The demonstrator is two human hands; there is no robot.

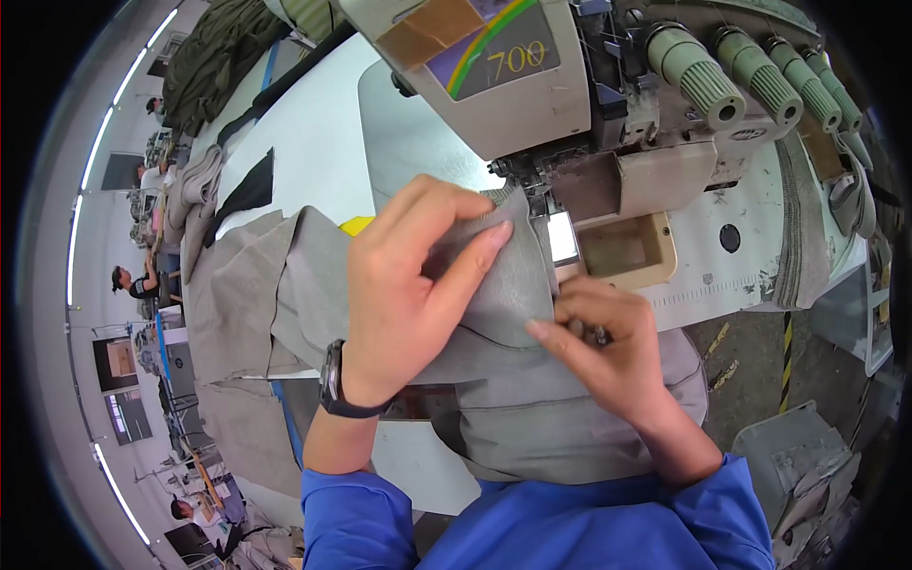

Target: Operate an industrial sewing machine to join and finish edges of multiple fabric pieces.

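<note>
Under the presser foot of an overlock sewing machine [527, 114] runs the edge of a grey fabric piece [518, 285]. My left hand [404, 285], with a dark watch on its wrist, pinches the fabric between thumb and forefinger just in front of the needle area. Lower down and to the right, my right hand [608, 347] grips the same fabric's edge between thumb and fingers. Something small and dark shows within the curled right fingers, too hidden to name. The rest of the fabric hangs over the table's near edge toward my lap.
More grey fabric [242, 294] is spread at the left, near a black cloth strip [249, 193]. Several ridged tension knobs [708, 85] jut from the machine. A folded grey strip [801, 228] lies on the right. Below stands a grey bin [793, 437]. Other people sit far left.
</note>
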